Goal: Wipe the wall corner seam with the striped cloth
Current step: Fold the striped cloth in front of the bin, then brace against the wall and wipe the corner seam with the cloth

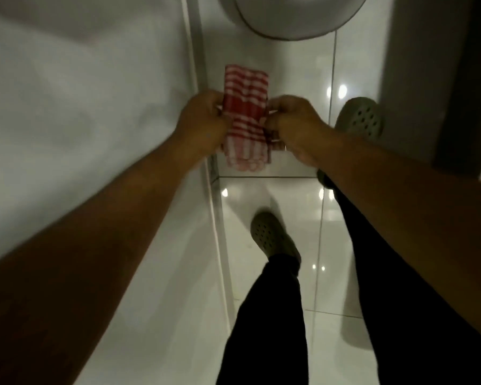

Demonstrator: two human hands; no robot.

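A folded red-and-white striped cloth (246, 118) is held out in front of me, long side running away from me. My left hand (202, 120) grips its left edge and my right hand (295, 126) grips its right edge, both at the cloth's middle. The cloth hangs in the air just right of the wall corner seam (199, 65), a pale strip that runs down the white wall (81, 107) to the floor. Whether the cloth touches the seam I cannot tell.
Glossy white floor tiles (275, 195) lie below with light reflections. My legs in dark trousers and two grey perforated clogs (272, 234) stand on them. A round white fixture (289, 15) sits at the top. A dark grey upright surface (428, 79) rises at the right.
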